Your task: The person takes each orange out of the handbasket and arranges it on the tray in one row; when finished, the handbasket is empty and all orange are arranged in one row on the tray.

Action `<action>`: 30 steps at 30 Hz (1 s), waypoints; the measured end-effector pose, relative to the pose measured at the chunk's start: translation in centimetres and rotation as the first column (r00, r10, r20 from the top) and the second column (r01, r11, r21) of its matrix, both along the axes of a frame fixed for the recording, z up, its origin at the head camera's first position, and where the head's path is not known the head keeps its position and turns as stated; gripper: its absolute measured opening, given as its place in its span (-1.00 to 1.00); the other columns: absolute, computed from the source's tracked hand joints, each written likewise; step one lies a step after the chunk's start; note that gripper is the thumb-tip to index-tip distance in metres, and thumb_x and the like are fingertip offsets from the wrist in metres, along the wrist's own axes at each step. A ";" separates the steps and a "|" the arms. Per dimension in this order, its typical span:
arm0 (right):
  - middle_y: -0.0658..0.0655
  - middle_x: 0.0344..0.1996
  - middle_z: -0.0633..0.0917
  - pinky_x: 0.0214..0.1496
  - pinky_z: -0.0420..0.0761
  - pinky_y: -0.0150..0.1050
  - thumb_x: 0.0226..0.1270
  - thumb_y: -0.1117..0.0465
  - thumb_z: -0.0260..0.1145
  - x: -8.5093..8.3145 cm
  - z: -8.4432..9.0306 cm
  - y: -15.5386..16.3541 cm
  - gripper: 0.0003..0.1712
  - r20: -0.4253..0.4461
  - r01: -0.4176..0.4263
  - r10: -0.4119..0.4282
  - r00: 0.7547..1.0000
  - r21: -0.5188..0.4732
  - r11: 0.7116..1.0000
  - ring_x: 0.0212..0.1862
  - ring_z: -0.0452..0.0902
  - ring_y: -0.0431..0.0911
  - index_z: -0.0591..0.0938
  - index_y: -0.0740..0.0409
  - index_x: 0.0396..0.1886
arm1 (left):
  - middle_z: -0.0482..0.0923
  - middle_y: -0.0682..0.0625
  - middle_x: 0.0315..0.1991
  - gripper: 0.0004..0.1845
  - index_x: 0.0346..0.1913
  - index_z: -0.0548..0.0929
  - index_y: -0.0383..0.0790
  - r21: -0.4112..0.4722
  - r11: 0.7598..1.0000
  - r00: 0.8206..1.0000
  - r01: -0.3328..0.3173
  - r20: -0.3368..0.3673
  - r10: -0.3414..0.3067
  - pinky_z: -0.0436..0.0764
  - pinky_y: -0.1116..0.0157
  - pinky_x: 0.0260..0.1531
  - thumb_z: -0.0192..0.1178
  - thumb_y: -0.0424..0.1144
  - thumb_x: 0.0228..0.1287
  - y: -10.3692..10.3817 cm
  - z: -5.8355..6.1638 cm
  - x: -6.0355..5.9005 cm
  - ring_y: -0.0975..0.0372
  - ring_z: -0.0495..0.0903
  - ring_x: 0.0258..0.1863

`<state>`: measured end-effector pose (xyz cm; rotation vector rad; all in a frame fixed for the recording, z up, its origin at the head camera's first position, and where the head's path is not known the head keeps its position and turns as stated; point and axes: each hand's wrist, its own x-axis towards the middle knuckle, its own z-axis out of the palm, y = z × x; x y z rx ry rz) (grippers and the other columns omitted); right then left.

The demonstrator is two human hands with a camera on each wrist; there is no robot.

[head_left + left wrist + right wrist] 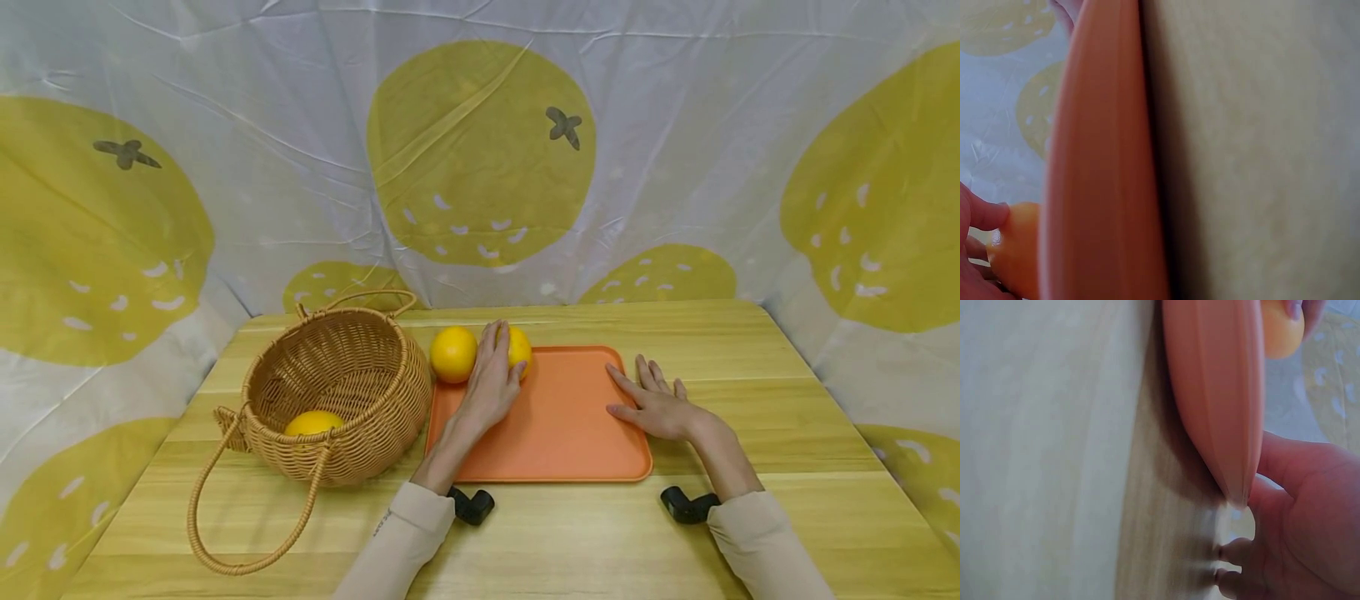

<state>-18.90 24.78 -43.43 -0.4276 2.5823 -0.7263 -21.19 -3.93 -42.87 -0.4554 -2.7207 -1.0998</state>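
An orange (519, 347), round and bright yellow-orange, sits at the far left corner of a flat orange tray (555, 425), partly covered by the left hand (491, 379) laid over it. A second orange (453, 353) rests just left of it at the tray's far left edge, uncovered and close beside the first.

The worktop (750, 350) lies open along its right edge and front edge; the basket (337, 383) near the left edge and two oranges (453, 354) at the tray's (555, 433) far left corner block passage.
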 end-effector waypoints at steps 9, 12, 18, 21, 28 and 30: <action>0.50 0.60 -0.45 0.41 -0.56 0.57 0.63 -0.22 0.06 0.0 0.1 -0.1 -0.08 -0.001 0.000 0.000 1.000 0.003 1.000 0.60 -0.61 0.47 -0.05 0.07 0.72 | 0.16 -0.43 0.51 -0.27 0.54 0.14 -0.58 -0.019 0.999 0.998 -0.032 -0.055 0.030 0.26 -0.05 0.54 0.22 -0.37 0.49 0.0 -0.1 0.2 -0.18 0.19 0.56; 0.50 0.60 -0.45 0.41 -0.55 0.57 0.63 -0.21 0.07 0.1 0.1 -0.1 -0.08 -0.002 0.001 -0.001 1.000 0.003 1.000 0.60 -0.61 0.47 -0.04 0.08 0.71 | 0.15 -0.43 0.52 -0.27 0.55 0.13 -0.57 -0.016 0.999 0.998 -0.029 -0.047 0.028 0.25 -0.05 0.54 0.21 -0.34 0.50 0.0 -0.1 0.3 -0.18 0.18 0.56; 0.51 0.60 -0.45 0.41 -0.56 0.57 0.63 -0.20 0.07 0.2 0.2 -0.2 -0.08 0.000 0.003 -0.003 1.000 -0.009 1.000 0.60 -0.61 0.48 -0.04 0.10 0.71 | 0.15 -0.42 0.52 -0.27 0.55 0.13 -0.57 -0.024 0.999 0.998 -0.029 -0.048 0.028 0.26 -0.05 0.54 0.21 -0.32 0.51 0.1 0.0 0.3 -0.17 0.18 0.56; 0.51 0.60 -0.45 0.41 -0.57 0.57 0.63 -0.19 0.07 0.2 0.2 -0.2 -0.09 0.001 0.003 -0.003 1.000 -0.012 1.000 0.60 -0.62 0.48 -0.04 0.11 0.71 | 0.17 -0.43 0.50 -0.29 0.53 0.16 -0.58 -0.034 0.999 0.997 -0.033 -0.070 0.030 0.28 -0.05 0.52 0.21 -0.32 0.51 0.1 0.1 0.3 -0.18 0.21 0.54; 0.51 0.60 -0.45 0.41 -0.58 0.56 0.63 -0.20 0.07 0.1 0.2 -0.1 -0.08 0.003 0.003 -0.003 1.000 -0.016 1.000 0.60 -0.62 0.48 -0.04 0.11 0.71 | 0.20 -0.42 0.49 -0.31 0.51 0.20 -0.57 -0.045 0.998 0.995 -0.048 -0.091 0.044 0.32 -0.04 0.50 0.22 -0.31 0.51 0.2 0.2 0.3 -0.18 0.26 0.51; 0.51 0.60 -0.45 0.41 -0.57 0.56 0.63 -0.20 0.07 0.1 0.2 -0.1 -0.08 0.002 0.003 -0.003 1.000 -0.014 1.000 0.60 -0.62 0.48 -0.04 0.11 0.71 | 0.20 -0.43 0.49 -0.31 0.51 0.20 -0.57 -0.044 0.998 0.995 -0.052 -0.093 0.048 0.33 -0.03 0.50 0.22 -0.31 0.51 0.2 0.2 0.3 -0.18 0.26 0.51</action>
